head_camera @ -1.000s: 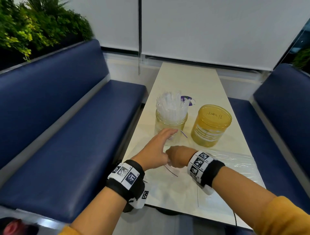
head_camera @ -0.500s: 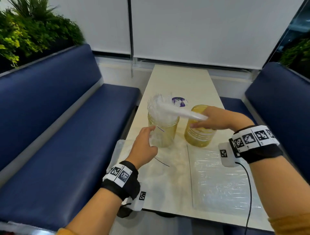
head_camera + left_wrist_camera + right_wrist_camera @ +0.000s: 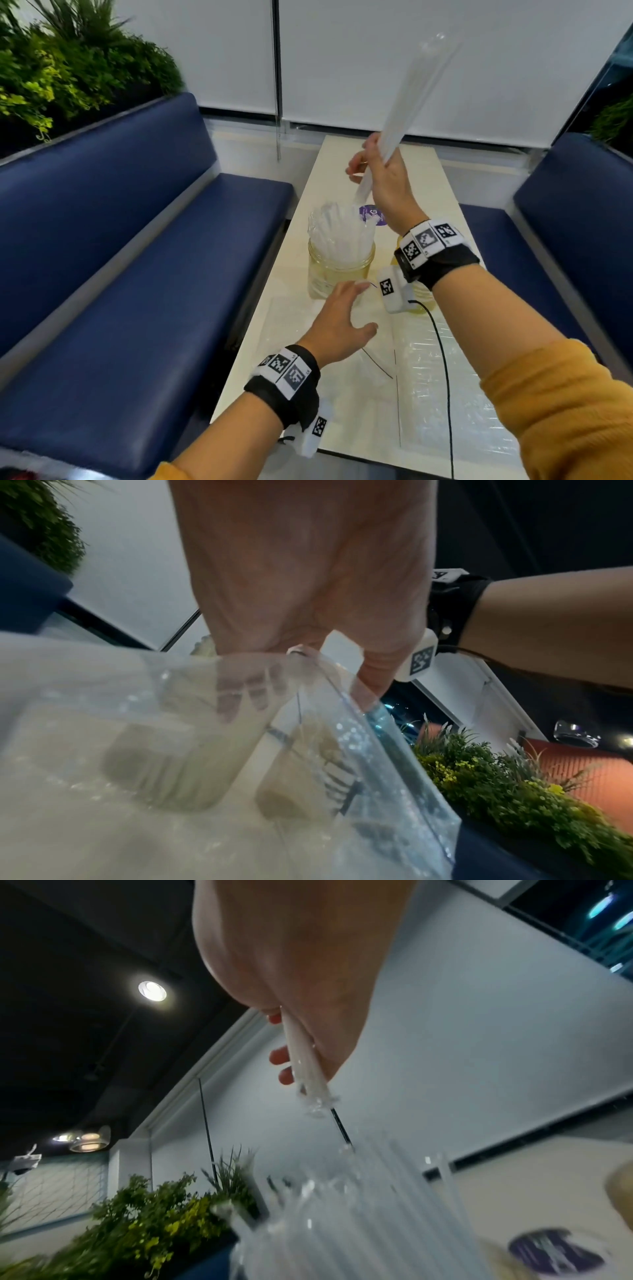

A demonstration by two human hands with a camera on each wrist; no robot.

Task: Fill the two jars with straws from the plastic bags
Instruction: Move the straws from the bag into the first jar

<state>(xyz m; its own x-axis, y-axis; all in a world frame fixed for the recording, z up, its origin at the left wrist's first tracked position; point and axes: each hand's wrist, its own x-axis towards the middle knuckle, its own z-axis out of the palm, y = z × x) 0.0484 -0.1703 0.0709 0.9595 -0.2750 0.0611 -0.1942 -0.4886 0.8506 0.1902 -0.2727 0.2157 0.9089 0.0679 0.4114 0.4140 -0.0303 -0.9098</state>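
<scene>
My right hand [image 3: 380, 171] grips a wrapped white straw [image 3: 404, 113] raised steeply, its lower tip just above the left jar [image 3: 339, 270]. That yellowish jar is packed with several wrapped straws [image 3: 337, 228]. The second jar [image 3: 419, 301] is mostly hidden behind my right wrist. In the right wrist view my fingers [image 3: 281, 1056] curl round the straw [image 3: 304, 1064] over the jar's straws [image 3: 359, 1204]. My left hand [image 3: 342, 322] hovers with fingers relaxed near the left jar's base, over a clear plastic bag [image 3: 298, 329]. The left wrist view shows the hand [image 3: 308, 588] over the bag [image 3: 171, 737].
A second clear plastic bag [image 3: 455, 383] lies flat on the narrow white table [image 3: 428, 192] at the near right. Blue benches [image 3: 120, 274] run along both sides. Green plants [image 3: 68, 75] stand behind the left bench. A purple sticker [image 3: 371, 214] lies behind the jars.
My right hand rose from the table with a straw, carried it past the jars and tilted it from nearly flat to steeply upright above the left jar. The left hand stayed by the jar.
</scene>
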